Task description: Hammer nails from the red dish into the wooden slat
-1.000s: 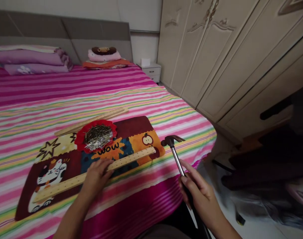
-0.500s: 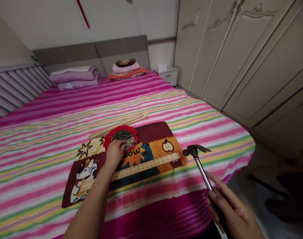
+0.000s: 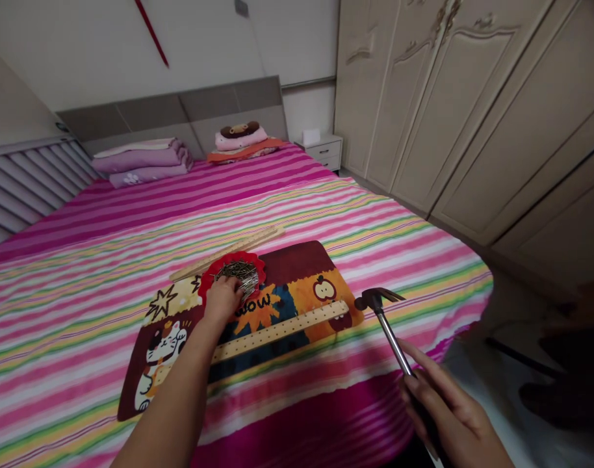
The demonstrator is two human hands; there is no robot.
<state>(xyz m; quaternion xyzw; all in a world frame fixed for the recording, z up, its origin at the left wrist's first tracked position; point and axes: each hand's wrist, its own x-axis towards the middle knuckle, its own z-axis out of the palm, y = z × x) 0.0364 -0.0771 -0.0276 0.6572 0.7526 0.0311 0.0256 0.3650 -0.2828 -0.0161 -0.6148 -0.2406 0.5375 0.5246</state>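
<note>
My left hand [image 3: 225, 296] reaches into a red scalloped dish [image 3: 260, 261] of loose metal nails [image 3: 239, 268]. Its fingers are curled together at the nails, and whatever lies between the tips is hidden. In my right hand [image 3: 446, 406] is a claw hammer [image 3: 392, 338], gripped by its dark handle, with the head up and apart from the mat. A wooden strip [image 3: 282, 328] with rows of small dark holes or nail heads lies across the patterned mat [image 3: 297, 260], partly behind my left forearm.
More wooden strips [image 3: 248, 242] lie behind the dish on the striped bedspread [image 3: 399, 237]. Folded bedding [image 3: 143, 159] is stacked near the headboard [image 3: 229, 101]. A small nightstand [image 3: 326, 153] and a tall wardrobe [image 3: 418, 123] stand to the right of the bed.
The camera view has shifted slightly. My left hand stays at the nails in the dish, and my right hand keeps the hammer in nearly the same pose.
</note>
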